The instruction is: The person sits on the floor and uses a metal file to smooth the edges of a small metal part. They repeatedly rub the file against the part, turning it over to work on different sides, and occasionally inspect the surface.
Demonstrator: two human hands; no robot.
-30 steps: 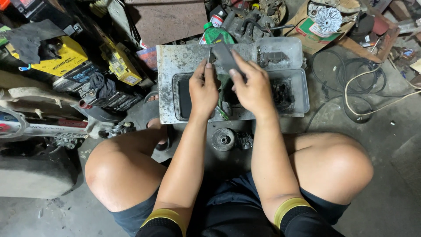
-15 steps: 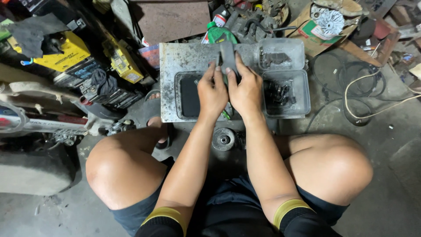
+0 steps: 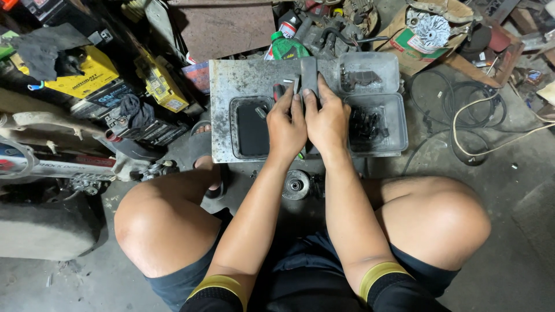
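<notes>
Cluttered workshop floor (image 3: 509,231) surrounds a squatting person, with yellow battery boxes (image 3: 87,75) far off to the left of the hands and coiled cable (image 3: 462,115) to the right. Both hands meet over a grimy metal tray (image 3: 231,86): the left hand (image 3: 286,124) and right hand (image 3: 328,118) together pinch a flat dark grey piece (image 3: 309,75) at its near end, fingers closed on it. Just right of them, clear plastic compartments (image 3: 376,115) hold dark small parts, seemingly sorted already; the piece itself looks mid-handling, not yet set down.
</notes>
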